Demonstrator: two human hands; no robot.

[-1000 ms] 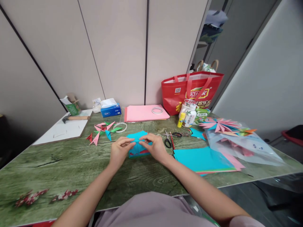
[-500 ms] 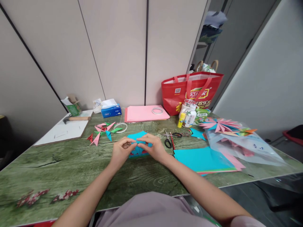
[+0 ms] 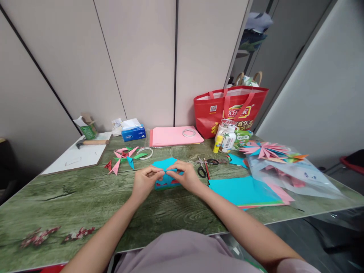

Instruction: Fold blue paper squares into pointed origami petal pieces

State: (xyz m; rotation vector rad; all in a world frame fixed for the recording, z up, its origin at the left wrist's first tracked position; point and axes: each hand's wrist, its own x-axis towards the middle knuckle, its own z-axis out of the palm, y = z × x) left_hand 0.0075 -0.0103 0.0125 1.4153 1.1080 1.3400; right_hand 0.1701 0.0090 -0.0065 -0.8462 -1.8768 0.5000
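The bench (image 3: 85,204) spreads before me, the red bag (image 3: 205,117) upright at its far side, right of centre; I read 欢乐家 on it beside a QR code. The blue stack (image 3: 241,191) lies to the right. My left hand (image 3: 143,182) and right hand (image 3: 187,179) meet at near centre, each grip pinched, thumb to finger, on the blue paper (image 3: 165,163) between them. I judge this to be folding or creasing; the next move calls for even pressure, edges lined up. The tissue box (image 3: 133,134), far left, has lettering too small to read, and I can't make out the white bottle's (image 3: 228,139) characters.
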